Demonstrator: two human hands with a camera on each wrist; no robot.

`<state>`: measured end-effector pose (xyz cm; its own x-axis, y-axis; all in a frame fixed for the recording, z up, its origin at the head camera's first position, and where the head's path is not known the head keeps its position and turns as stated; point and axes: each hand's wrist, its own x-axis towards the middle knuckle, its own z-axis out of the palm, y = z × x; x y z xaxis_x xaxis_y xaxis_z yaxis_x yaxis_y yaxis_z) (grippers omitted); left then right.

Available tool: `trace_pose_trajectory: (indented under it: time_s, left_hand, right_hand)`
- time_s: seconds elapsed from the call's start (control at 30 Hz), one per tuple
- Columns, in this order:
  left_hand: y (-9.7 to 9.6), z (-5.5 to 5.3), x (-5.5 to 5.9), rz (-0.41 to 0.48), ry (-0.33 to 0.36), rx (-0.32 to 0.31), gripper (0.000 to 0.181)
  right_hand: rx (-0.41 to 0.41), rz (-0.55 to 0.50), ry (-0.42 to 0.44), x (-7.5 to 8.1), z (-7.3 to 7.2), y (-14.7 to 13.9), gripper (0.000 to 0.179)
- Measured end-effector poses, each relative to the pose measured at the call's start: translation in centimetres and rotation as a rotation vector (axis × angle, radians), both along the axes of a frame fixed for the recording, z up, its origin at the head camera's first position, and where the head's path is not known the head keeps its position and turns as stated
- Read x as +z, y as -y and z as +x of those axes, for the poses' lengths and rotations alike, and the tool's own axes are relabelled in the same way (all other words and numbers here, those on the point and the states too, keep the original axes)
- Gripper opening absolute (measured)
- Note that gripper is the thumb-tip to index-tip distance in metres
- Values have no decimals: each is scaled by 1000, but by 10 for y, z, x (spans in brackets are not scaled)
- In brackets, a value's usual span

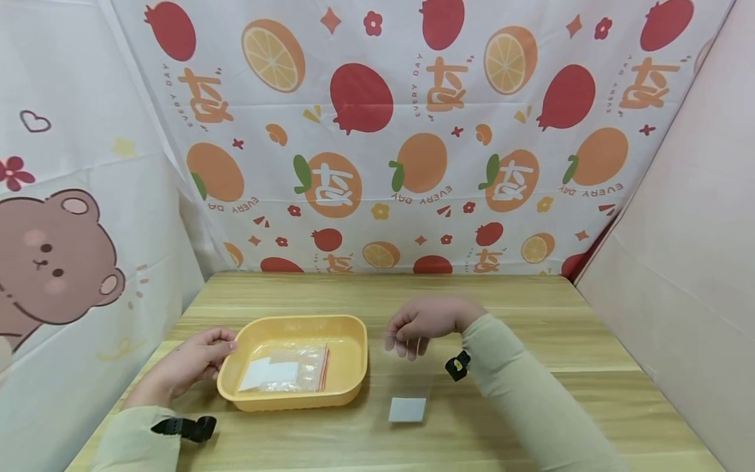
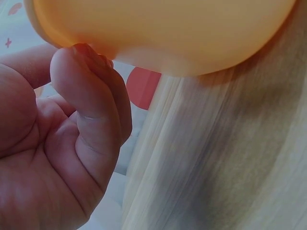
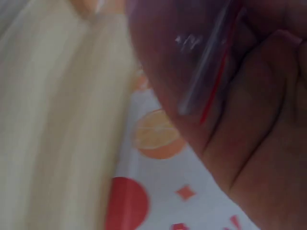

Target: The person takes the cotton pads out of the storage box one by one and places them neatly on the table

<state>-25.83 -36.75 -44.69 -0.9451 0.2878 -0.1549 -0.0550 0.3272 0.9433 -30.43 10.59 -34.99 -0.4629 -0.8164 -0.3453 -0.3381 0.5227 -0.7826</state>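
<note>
My left hand (image 1: 197, 359) grips the left rim of a yellow plastic tray (image 1: 354, 393). Close up in the left wrist view, curled fingertips meet the tray's edge (image 2: 182, 57). Inside the tray lie clear zip bags (image 1: 303, 367) with red seal lines and white pieces (image 1: 280, 372) among them. To the right of the tray, my right hand (image 1: 433, 321) is raised over the table, pinching a clear zip bag (image 3: 189, 57) whose red line shows against the palm. Below that hand is a small white square (image 1: 407, 410); I cannot tell whether it is inside the held bag.
A light wood-grain table (image 1: 507, 419) runs back to a fruit-printed cloth (image 1: 377, 223). Another cloth with a bear print (image 1: 59, 262) hangs at the left, and a plain pale one (image 1: 678, 229) at the right. Black straps with small cameras (image 1: 185, 428) sit on both wrists.
</note>
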Motion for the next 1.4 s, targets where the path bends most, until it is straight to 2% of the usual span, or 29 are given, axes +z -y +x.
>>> trace_pose_trajectory:
  time_s: [0.17, 0.3, 0.5, 0.77, 0.93, 1.13, 1.4]
  left_hand:
    - [0, 0, 1, -3, -6, -6, 35]
    - [1, 0, 1, -4, -2, -5, 35]
    - [2, -1, 0, -8, 2, -4, 35]
    - [2, -1, 1, -8, 11, -7, 34]
    - [2, -2, 1, -10, 10, -6, 35]
    - [4, -1, 2, -14, 12, -4, 35]
    - [1, 1, 3, -7, 10, -8, 36]
  right_hand:
    - [-80, 90, -157, -34, -8, 4, 27]
    - [-115, 147, -297, -53, -14, 7, 26]
    - [-176, 192, -446, -68, -20, 11, 25]
    - [-222, 208, -602, -83, -25, 20, 24]
    - [-239, 216, -663, -92, -29, 28, 25]
    - [-252, 212, -673, -99, -33, 37, 26]
    - [-294, 213, -689, -101, -36, 40, 26]
